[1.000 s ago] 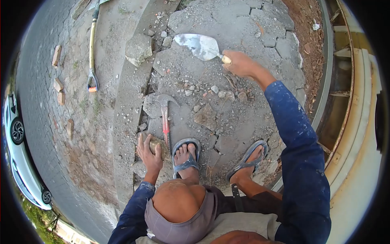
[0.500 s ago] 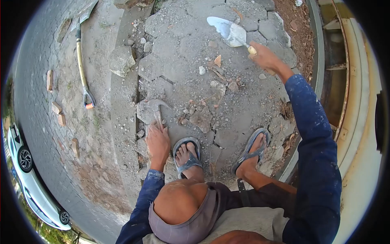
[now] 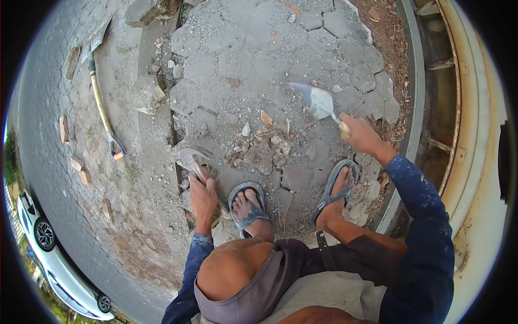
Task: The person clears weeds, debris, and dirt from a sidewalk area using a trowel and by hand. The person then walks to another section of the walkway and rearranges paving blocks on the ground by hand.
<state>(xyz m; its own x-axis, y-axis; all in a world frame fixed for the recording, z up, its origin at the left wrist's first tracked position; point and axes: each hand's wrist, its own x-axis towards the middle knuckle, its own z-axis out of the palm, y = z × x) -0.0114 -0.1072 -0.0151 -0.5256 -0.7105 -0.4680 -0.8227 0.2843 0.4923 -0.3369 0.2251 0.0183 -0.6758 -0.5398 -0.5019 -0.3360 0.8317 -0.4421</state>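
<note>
My right hand (image 3: 362, 136) is closed around the pale handle of a pointed trowel (image 3: 322, 103). The blade lies low over the dusty paving, its tip blurred by motion and pointing left. My left hand (image 3: 203, 198) grips the handle of a claw hammer (image 3: 189, 155) beside my left foot. The hammer's head is close to the ground near the gap along the paving's left edge. Between the two tools, a heap of broken rubble (image 3: 260, 156) with stones and grit sits in front of my sandaled feet.
A shovel (image 3: 100, 100) lies on the left, with several brick pieces (image 3: 63, 128) beyond it. Rough stone blocks (image 3: 149, 94) line the paving's left edge. A rusty metal frame (image 3: 458, 102) runs along the right. A white car (image 3: 56, 264) stands at lower left.
The trowel has swept back toward my feet, and loose debris now lies closer to the rubble heap. My left hand has lifted the hammer slightly to the left. The view has shifted.
</note>
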